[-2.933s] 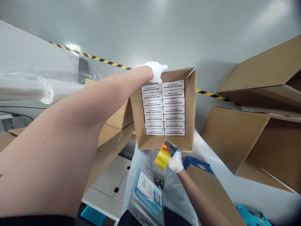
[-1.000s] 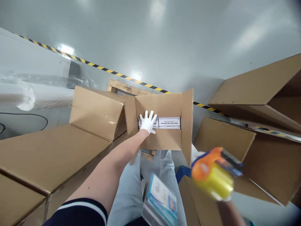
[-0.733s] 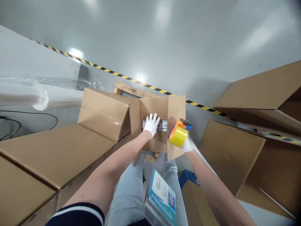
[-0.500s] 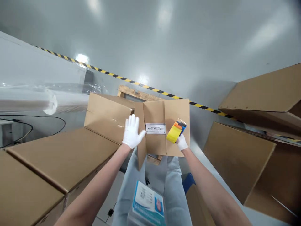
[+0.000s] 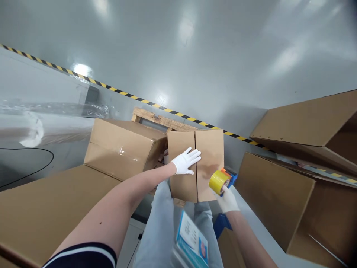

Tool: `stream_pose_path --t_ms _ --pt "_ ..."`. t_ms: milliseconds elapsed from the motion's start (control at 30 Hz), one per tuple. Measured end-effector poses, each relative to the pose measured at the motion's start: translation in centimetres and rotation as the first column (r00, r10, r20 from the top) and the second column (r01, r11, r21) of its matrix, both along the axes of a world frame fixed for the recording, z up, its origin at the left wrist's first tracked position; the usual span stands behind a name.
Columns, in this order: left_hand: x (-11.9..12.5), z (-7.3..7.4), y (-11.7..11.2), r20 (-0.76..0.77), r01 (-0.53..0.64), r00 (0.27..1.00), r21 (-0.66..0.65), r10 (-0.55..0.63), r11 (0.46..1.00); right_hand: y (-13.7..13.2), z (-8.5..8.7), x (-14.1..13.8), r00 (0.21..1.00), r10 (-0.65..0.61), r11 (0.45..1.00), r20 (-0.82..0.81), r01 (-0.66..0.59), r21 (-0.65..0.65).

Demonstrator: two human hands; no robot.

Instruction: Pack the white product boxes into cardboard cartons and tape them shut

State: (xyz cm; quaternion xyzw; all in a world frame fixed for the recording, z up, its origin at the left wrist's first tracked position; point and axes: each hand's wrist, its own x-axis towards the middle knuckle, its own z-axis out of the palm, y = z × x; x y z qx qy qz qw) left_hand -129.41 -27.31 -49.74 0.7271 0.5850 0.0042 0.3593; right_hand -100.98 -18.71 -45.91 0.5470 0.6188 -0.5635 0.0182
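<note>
Pressing flat — left hand [image 5: 185, 163] spread on carton [image 5: 209, 149] flaps | right hand [image 5: 228, 200] gripping tape dispenser [image 5: 219, 181] beside it

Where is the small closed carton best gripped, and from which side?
Likely by the walls of the carton, one hand from each side, palms low. Its top flaps only meet at the middle seam, held shut by the left hand; no tape shows, so a top grip might open them.
</note>
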Motion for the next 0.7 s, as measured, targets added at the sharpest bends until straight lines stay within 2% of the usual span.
stream_pose_path --t_ms 33,100,133,167,233,300,400,467,500,533,567,600,633,667,700 --pt "0.0 -0.4 -0.3 0.007 0.009 1.000 -0.002 -0.009 1.000 0.1 0.9 -0.4 0.994 -0.099 0.992 -0.035 0.095 -0.088" --pt "0.2 -1.5 -0.4 0.010 0.008 1.000 -0.011 -0.008 1.000 1.0 2.5 -2.5 0.944 -0.308 0.928 -0.121 0.270 -0.257" --pt "0.3 -2.1 -0.4 0.004 0.001 1.000 -0.016 -0.001 1.000 1.7 3.1 -4.2 0.914 -0.374 0.902 -0.159 0.318 -0.292" --pt "0.5 -2.5 -0.3 -0.004 -0.005 1.000 -0.019 0.005 1.000 2.4 3.5 -6.1 0.904 -0.384 0.906 -0.190 0.328 -0.268" --pt "0.9 -3.1 -0.2 -0.011 -0.012 1.000 -0.016 0.011 1.000 3.8 3.6 -10.4 0.953 -0.251 0.968 -0.172 0.247 -0.045" --pt "1.0 -2.9 -0.3 0.010 -0.006 1.000 0.002 0.006 1.000 4.3 2.5 -14.3 0.995 -0.099 0.974 -0.027 0.102 0.204" --pt "0.3 -1.6 -1.2 0.117 0.069 0.990 0.055 -0.076 0.996 3.0 -0.3 -17.4 0.975 0.046 0.904 0.215 -0.133 0.406" --pt "-1.4 -0.4 -1.8 0.207 0.119 0.970 0.035 -0.124 0.992 1.2 -2.1 -17.3 0.949 0.092 0.858 0.301 -0.229 0.460" --pt "-2.6 0.1 -2.0 0.229 0.100 0.969 -0.015 -0.094 0.995 0.3 -2.8 -16.8 0.942 0.104 0.838 0.320 -0.257 0.482" --pt "-4.0 0.6 -1.9 0.226 0.032 0.974 -0.086 -0.012 0.996 -0.6 -3.3 -16.2 0.938 0.113 0.818 0.328 -0.275 0.505" --pt "-5.6 1.0 -1.5 0.204 -0.090 0.971 -0.161 0.123 0.983 -1.3 -3.6 -15.6 0.936 0.125 0.798 0.329 -0.292 0.527" --pt "-7.1 1.3 -0.9 0.172 -0.252 0.940 -0.231 0.294 0.940 -1.9 -3.8 -15.0 0.935 0.143 0.778 0.325 -0.309 0.547" --pt "-8.6 1.5 0.0 0.155 -0.417 0.868 -0.293 0.473 0.861 -2.4 -3.8 -14.4 0.934 0.163 0.758 0.319 -0.326 0.566" --pt "-9.9 1.6 1.0 0.167 -0.545 0.760 -0.363 0.628 0.756 -2.9 -3.7 -14.0 0.933 0.181 0.740 0.311 -0.337 0.582" --pt "-10.9 1.7 2.3 0.201 -0.615 0.636 -0.452 0.745 0.646 -3.2 -3.5 -13.8 0.933 0.192 0.728 0.304 -0.343 0.594"
